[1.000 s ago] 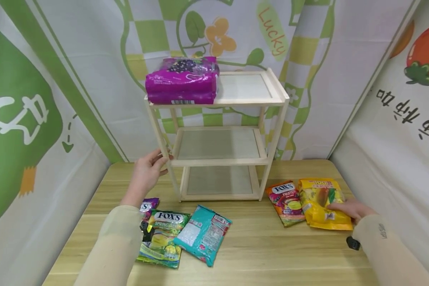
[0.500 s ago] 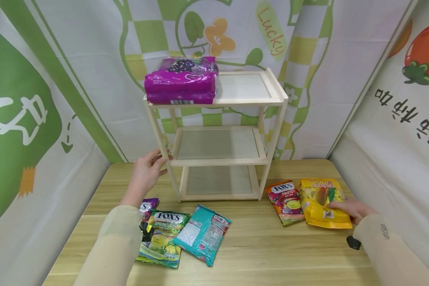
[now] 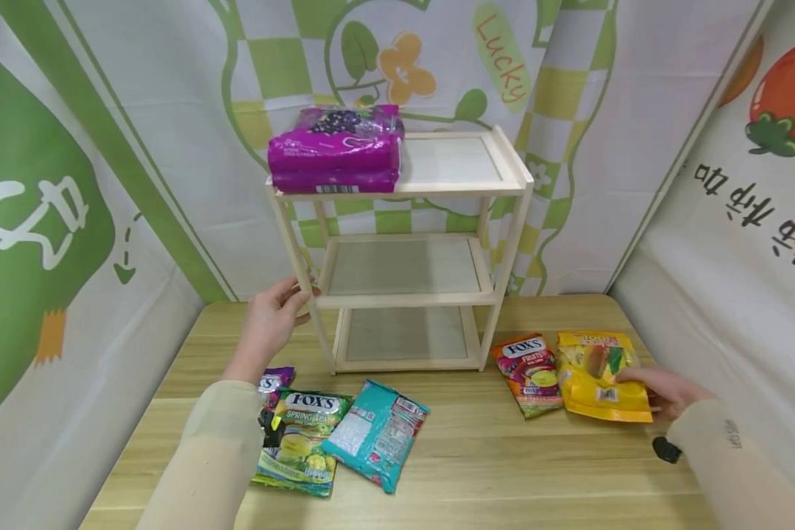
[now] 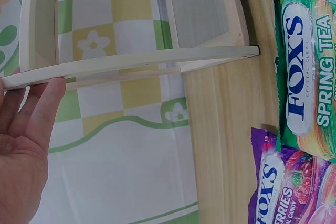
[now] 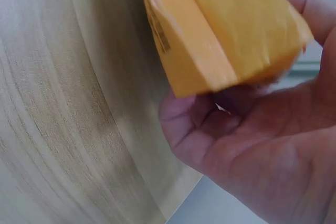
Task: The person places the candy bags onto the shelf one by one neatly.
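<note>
A wooden table (image 3: 503, 471) bears a three-tier shelf (image 3: 404, 300). Right of it, the yellow bag (image 3: 591, 383) sits just beside an orange packet (image 3: 530, 377). The right hand (image 3: 666, 390) grips that bag's right end; the left hand (image 3: 271, 318) grasps the shelf's front left post (image 3: 294, 239).

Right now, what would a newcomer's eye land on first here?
Probably the bright purple package on the left part of the wooden shelf's top tier. Next, the yellow bag near the right end of the table, pinched by the right hand. Then perhaps the left hand, holding the shelf's left front post.
</note>
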Demonstrator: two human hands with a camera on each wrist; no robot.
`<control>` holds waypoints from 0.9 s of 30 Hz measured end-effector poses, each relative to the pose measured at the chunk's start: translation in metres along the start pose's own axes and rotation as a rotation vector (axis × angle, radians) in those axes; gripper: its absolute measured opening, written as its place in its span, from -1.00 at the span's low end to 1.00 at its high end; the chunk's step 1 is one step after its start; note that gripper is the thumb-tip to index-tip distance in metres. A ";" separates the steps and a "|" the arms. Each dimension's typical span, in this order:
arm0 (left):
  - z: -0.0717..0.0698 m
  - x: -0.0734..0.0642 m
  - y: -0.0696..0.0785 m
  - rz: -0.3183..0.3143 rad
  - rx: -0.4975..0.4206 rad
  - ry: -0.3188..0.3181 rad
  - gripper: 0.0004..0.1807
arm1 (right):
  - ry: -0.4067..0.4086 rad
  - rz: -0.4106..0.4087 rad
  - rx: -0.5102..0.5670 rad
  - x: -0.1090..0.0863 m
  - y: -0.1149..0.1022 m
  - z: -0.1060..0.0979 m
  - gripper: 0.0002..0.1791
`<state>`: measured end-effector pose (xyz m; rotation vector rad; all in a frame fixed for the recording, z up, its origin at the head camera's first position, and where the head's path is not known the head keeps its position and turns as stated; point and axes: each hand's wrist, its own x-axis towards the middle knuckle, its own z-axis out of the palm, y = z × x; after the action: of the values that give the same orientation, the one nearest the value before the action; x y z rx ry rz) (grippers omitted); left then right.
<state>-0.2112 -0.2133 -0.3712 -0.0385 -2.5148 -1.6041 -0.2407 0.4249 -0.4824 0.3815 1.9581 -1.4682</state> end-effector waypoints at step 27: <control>0.000 0.000 0.000 0.004 0.026 -0.001 -0.54 | -0.228 -0.111 0.461 -0.007 0.000 -0.008 -0.79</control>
<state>-0.2110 -0.2134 -0.3708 -0.0408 -2.5340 -1.5707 -0.2385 0.4330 -0.4767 0.2886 1.4737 -1.9455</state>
